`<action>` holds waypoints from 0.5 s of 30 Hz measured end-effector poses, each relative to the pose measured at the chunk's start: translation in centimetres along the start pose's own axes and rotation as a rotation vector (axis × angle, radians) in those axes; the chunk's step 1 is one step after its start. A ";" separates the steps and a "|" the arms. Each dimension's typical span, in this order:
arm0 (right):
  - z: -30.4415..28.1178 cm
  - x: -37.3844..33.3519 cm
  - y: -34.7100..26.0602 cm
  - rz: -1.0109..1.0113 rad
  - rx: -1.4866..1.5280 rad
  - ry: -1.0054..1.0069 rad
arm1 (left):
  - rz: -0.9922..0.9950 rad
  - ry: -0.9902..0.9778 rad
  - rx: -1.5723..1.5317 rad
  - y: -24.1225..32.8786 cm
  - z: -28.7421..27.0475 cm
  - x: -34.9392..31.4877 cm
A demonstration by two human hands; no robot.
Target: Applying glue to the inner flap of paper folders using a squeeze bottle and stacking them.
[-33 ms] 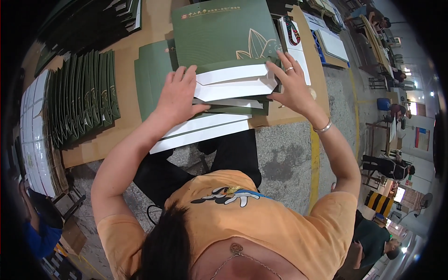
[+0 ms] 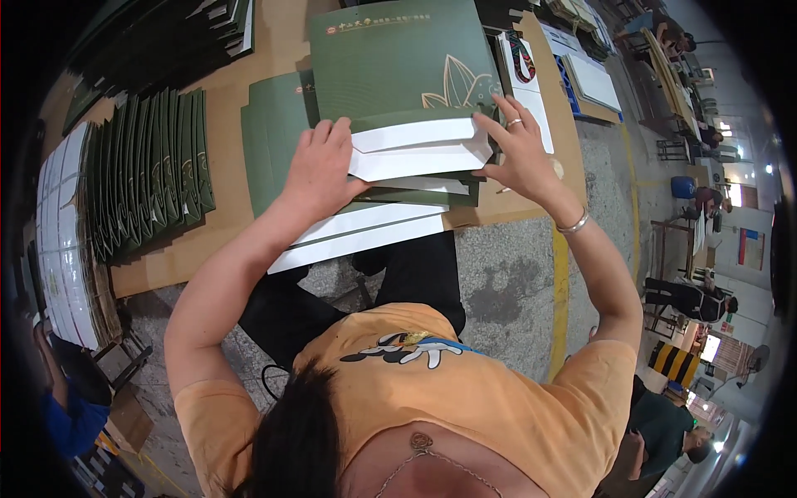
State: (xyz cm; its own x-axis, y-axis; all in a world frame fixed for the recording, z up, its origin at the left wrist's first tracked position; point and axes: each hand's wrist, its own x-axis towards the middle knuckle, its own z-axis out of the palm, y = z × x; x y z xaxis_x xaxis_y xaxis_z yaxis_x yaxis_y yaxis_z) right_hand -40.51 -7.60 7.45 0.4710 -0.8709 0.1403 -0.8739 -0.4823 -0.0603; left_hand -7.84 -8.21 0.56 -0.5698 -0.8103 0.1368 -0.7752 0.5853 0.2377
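Note:
A dark green paper bag [image 2: 390, 66] with gold line drawing lies flat before me. Its near end is folded open, showing white inner flaps [image 2: 419, 158]. My left hand [image 2: 320, 166] grips the left side of that end, fingers bent on top and thumb at the lower edge. At the right corner my right hand [image 2: 525, 158], with a ring and a bracelet, holds the fold between thumb and fingers. Beneath lie more green bags [image 2: 278, 124] and flat sheets with white edges [image 2: 365, 236]; the upper bag hides much of them.
A row of folded green bags [image 2: 154, 166] stands at the left of the brown table [image 2: 228, 199], beside a wrapped white stack [image 2: 62, 241]. Dark piles [image 2: 166, 41] lie at the far left. A patterned cord [image 2: 523, 62] rests on white card at the right. Other people work farther right.
The bag has shifted very slightly to the right. My left hand has moved a little the same way; my right hand stays nearly still.

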 end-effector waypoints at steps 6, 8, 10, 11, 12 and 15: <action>4.4 1.1 2.3 0.179 0.181 0.147 | -0.089 0.352 -0.204 0.7 3.5 2.8; 6.4 1.9 0.9 0.290 0.183 0.174 | -0.329 0.376 -0.228 1.5 3.6 3.5; 7.7 2.8 -0.9 0.590 0.015 0.277 | -0.418 0.440 -0.245 2.0 4.7 3.7; 8.0 3.4 -1.5 0.622 -0.047 0.277 | -0.459 0.475 -0.232 2.2 5.0 3.6; 7.6 3.9 -1.7 0.604 -0.038 0.276 | -0.501 0.510 -0.217 2.3 5.3 3.4; 5.6 4.8 -0.2 0.724 0.070 0.082 | -0.452 0.500 -0.383 1.9 4.5 3.1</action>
State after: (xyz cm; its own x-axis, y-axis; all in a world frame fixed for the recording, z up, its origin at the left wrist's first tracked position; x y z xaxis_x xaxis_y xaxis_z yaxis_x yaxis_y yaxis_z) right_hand -37.39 -12.22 2.63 -0.2344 -0.9654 0.1141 -0.9518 0.2041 -0.2288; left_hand -12.37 -9.49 -2.93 0.0403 -0.9383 0.3435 -0.7031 0.2176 0.6770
